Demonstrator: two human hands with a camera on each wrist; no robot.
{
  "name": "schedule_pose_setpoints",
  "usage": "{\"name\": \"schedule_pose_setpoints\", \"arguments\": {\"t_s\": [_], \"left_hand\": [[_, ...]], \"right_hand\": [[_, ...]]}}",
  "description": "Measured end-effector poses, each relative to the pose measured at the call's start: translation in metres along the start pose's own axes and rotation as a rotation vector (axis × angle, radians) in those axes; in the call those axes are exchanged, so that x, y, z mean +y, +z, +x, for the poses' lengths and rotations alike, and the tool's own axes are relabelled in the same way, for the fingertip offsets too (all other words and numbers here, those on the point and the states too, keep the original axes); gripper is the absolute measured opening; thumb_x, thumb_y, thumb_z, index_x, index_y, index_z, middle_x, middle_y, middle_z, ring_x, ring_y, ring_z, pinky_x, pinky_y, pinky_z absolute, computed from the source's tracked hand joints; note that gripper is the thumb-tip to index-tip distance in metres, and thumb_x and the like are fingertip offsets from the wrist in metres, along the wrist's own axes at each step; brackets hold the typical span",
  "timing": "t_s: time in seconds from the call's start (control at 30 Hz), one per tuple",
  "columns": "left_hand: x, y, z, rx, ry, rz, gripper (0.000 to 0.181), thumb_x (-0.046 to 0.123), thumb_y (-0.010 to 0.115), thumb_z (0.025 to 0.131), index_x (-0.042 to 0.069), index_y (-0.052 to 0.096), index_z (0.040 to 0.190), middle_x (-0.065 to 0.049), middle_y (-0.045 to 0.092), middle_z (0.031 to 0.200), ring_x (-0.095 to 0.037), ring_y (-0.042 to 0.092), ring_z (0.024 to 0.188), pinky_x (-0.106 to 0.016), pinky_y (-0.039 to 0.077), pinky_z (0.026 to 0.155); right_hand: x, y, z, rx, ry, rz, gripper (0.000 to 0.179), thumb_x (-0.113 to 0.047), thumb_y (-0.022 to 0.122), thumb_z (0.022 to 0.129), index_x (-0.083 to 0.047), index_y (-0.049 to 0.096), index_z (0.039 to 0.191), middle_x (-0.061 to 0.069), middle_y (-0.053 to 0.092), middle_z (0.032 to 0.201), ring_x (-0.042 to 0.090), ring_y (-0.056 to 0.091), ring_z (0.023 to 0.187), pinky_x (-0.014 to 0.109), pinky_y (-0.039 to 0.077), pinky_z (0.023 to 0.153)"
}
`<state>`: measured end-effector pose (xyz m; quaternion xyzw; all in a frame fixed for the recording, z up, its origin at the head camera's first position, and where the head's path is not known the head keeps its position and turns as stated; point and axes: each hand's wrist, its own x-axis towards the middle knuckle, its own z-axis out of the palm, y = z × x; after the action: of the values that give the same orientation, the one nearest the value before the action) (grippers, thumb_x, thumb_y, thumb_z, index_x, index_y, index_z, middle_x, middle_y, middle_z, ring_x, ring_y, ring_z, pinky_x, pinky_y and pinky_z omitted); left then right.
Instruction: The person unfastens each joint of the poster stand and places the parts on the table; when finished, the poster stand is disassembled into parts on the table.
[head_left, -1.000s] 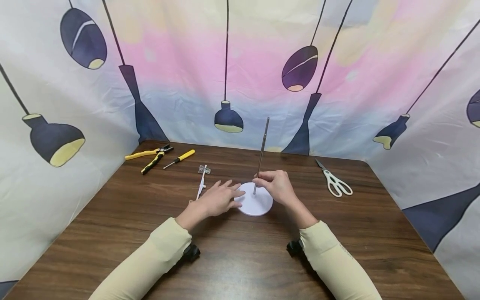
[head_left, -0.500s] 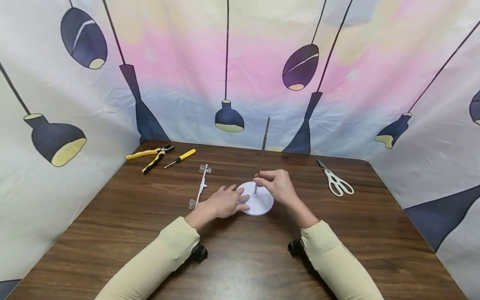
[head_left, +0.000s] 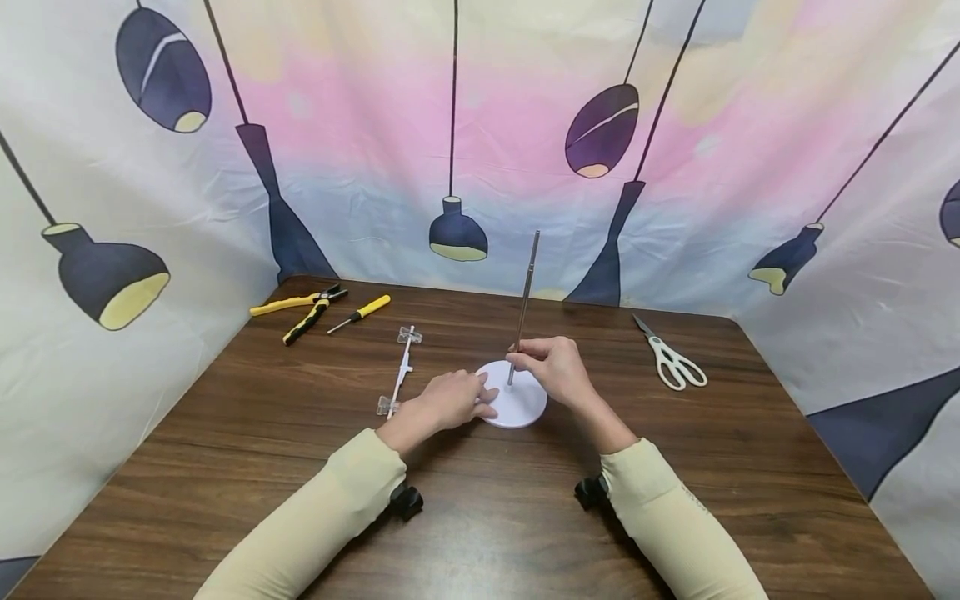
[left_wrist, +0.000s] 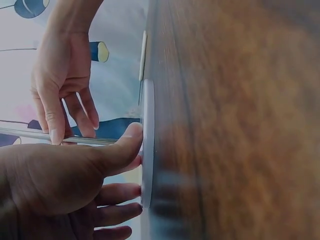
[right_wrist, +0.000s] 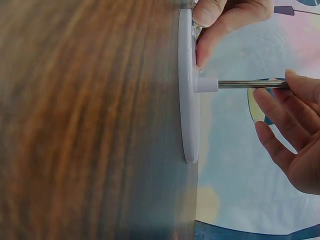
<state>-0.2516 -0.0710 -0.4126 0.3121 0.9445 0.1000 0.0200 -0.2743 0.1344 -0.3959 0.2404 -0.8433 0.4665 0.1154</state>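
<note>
A round white base (head_left: 519,412) lies flat on the table, and a thin metal rod (head_left: 527,292) stands up from its middle, leaning slightly right in the head view. In the right wrist view the rod's lower end sits in a short white socket (right_wrist: 207,85) on the base. My right hand (head_left: 558,372) pinches the rod low down between thumb and fingers. My left hand (head_left: 448,400) rests on the left part of the base, its fingertips touching the top face. The left wrist view shows its thumb (left_wrist: 131,137) at the base's surface too.
Left of the base lies a thin white bar (head_left: 403,367) with clear plastic pieces at its ends. Yellow-black pliers (head_left: 313,312) and a yellow-handled screwdriver (head_left: 367,310) lie at the back left. White-handled scissors (head_left: 670,357) lie to the right. Printed fabric (head_left: 375,233) hangs behind the table (head_left: 480,533).
My left hand has slid right and further onto the base, uncovering the near end of the white bar. The right hand keeps its pinch on the rod, nearly unmoved.
</note>
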Motion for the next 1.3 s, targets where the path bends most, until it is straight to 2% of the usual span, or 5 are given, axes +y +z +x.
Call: {"name": "schedule_pose_setpoints", "arguments": {"t_s": [0.1,0.23,0.47,0.87,1.3], "left_hand": [[-0.0008,-0.0002,0.0007,0.010,-0.010,0.003,0.037,0.044,0.072,0.089,0.019,0.078,0.115,-0.013,0.062,0.135,-0.036,0.067,0.105,-0.049,0.055,0.075],[-0.0034,-0.0018,0.0003,-0.009,-0.031,-0.018,0.043,0.046,0.074,0.086,0.021,0.075,0.121,-0.011,0.060,0.138,-0.035,0.066,0.110,-0.047,0.056,0.077],[-0.0072,-0.0057,0.0011,-0.015,-0.018,-0.027,0.044,0.047,0.076,0.083,0.025,0.074,0.122,-0.010,0.058,0.140,-0.036,0.066,0.109,-0.047,0.055,0.077],[-0.0083,-0.0031,-0.0010,-0.029,-0.020,-0.040,0.044,0.046,0.074,0.085,0.023,0.073,0.124,-0.012,0.057,0.140,-0.035,0.064,0.114,-0.047,0.055,0.079],[-0.0028,-0.0035,0.0006,-0.025,-0.003,0.011,0.045,0.047,0.072,0.086,0.024,0.073,0.124,-0.012,0.058,0.140,-0.035,0.066,0.110,-0.048,0.055,0.077]], "right_hand": [[-0.0010,0.0002,0.0000,-0.013,0.009,0.006,0.014,-0.015,0.076,0.091,-0.002,0.079,0.097,0.008,0.076,0.088,0.015,0.074,0.075,0.035,0.059,0.071],[-0.0025,0.0004,0.0000,-0.019,0.028,0.014,0.019,-0.016,0.077,0.090,-0.001,0.078,0.102,0.009,0.076,0.091,0.016,0.074,0.078,0.036,0.059,0.074],[-0.0068,0.0019,0.0011,0.046,0.018,0.000,0.017,-0.016,0.078,0.089,-0.002,0.080,0.098,0.008,0.076,0.095,0.021,0.073,0.092,0.039,0.059,0.076],[-0.0085,0.0089,0.0012,0.131,-0.039,-0.086,0.006,-0.014,0.081,0.086,-0.009,0.081,0.084,0.001,0.076,0.080,0.012,0.061,0.064,0.025,0.045,0.054],[-0.0099,0.0060,0.0011,0.162,-0.081,-0.118,0.005,-0.010,0.082,0.084,-0.007,0.080,0.081,0.002,0.074,0.074,0.011,0.063,0.061,0.024,0.045,0.052]]}}
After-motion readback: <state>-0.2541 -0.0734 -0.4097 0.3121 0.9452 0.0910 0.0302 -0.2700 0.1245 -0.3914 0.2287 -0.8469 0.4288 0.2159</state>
